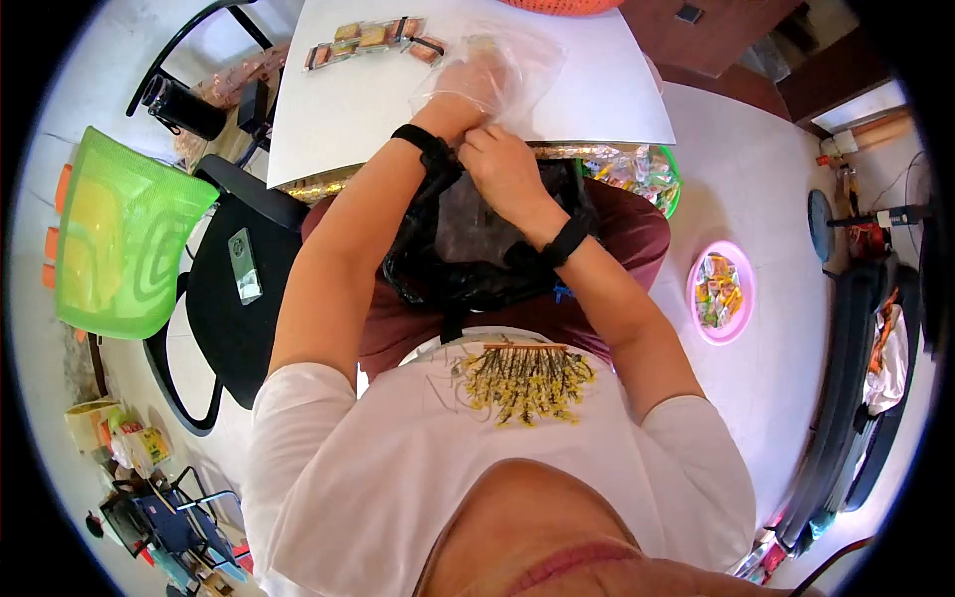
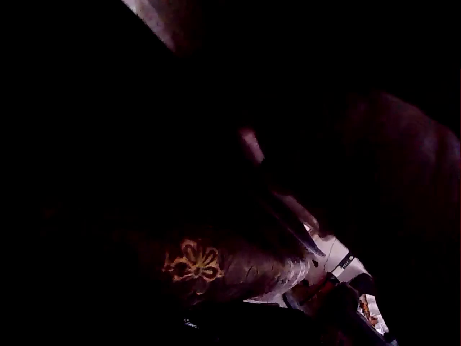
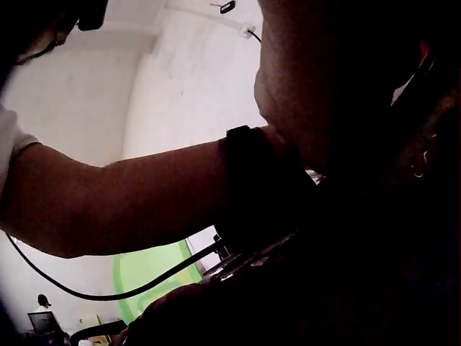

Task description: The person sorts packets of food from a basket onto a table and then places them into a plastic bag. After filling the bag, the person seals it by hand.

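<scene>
A clear plastic bag (image 1: pixel 542 60) lies over the white tabletop, and my left hand (image 1: pixel 476 85) is inside it; the film blurs the fingers, so I cannot tell how they are bent. Close by my left wrist, at the bag's mouth, my right hand (image 1: pixel 505 174) has its fingertips curled and pinches the bag's edge. To the left of the bag several small wrapped snack packs (image 1: pixel 373 37) lie in a row on the table, some with dark bands. Both wrist views are very dark and hide the fingers.
A black bin liner (image 1: pixel 418 264) hangs open between my knees, below the table edge (image 1: pixel 607 151). Beside it stands a green basket (image 1: pixel 676 189) of wrapped packs. A pink basin (image 1: pixel 748 298) with packets sits on the floor. On the black chair (image 1: pixel 214 318) lies a phone (image 1: pixel 243 261).
</scene>
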The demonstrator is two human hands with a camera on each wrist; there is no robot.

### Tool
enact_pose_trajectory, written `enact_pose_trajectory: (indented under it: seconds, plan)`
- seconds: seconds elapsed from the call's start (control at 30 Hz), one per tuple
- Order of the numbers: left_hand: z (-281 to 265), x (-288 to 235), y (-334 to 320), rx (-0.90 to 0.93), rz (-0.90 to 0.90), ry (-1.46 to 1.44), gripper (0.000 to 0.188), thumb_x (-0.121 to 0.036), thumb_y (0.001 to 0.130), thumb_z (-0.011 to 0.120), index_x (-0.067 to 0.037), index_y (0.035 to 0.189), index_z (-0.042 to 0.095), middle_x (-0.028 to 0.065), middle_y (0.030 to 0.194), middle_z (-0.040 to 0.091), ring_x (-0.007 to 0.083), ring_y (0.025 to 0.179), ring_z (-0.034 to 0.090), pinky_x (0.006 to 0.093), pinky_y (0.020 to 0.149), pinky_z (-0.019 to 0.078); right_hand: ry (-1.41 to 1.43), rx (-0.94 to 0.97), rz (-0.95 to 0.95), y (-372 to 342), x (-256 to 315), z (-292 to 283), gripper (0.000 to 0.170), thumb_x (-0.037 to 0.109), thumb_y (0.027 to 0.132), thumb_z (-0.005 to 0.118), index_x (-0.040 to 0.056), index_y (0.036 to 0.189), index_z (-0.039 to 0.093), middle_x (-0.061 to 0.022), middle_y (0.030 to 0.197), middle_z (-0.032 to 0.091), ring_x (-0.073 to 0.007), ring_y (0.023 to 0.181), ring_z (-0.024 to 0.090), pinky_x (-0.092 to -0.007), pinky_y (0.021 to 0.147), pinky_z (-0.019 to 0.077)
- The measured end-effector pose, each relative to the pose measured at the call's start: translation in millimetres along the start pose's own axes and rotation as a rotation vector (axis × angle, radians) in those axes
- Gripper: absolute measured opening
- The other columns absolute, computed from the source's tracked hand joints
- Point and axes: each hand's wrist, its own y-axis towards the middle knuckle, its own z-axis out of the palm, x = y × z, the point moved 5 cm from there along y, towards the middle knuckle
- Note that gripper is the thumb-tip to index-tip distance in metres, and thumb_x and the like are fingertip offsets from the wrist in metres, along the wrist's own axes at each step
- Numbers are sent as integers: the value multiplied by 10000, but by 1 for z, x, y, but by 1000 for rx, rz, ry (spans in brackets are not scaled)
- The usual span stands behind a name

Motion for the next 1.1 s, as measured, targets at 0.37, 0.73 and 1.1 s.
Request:
enact_pose_trajectory:
  seconds: [0.37, 0.73, 1.1]
  plan:
    - [-17, -17, -13, -44, 202, -1, 237, -123, 861, 497, -5, 1005, 643, 220, 1057, 620, 338, 1030, 605, 443, 788, 503, -15, -43, 0, -2, 2, -7, 83, 78, 706, 582, 56, 755, 645, -68, 835, 584, -267, 844, 582, -378, 680, 503]
    - [-115, -25, -115, 375, 265, -323, 187, -93, 824, 506, 18, 869, 651, 224, 1027, 630, 390, 915, 596, 444, 792, 481, 76, -90, -38, 3, 37, -14, 226, 78, 711, 613, 37, 924, 676, -108, 900, 654, -302, 900, 615, -390, 749, 515]
    - [-78, -36, -150, 369, 146, -863, 671, -370, 977, 487, 41, 1456, 259, 269, 1509, 255, 378, 1406, 264, 383, 1148, 205, 513, 6, 331, -15, 29, -16, 146, 133, 773, 560, 19, 814, 640, -181, 846, 642, -374, 808, 602, -449, 683, 474]
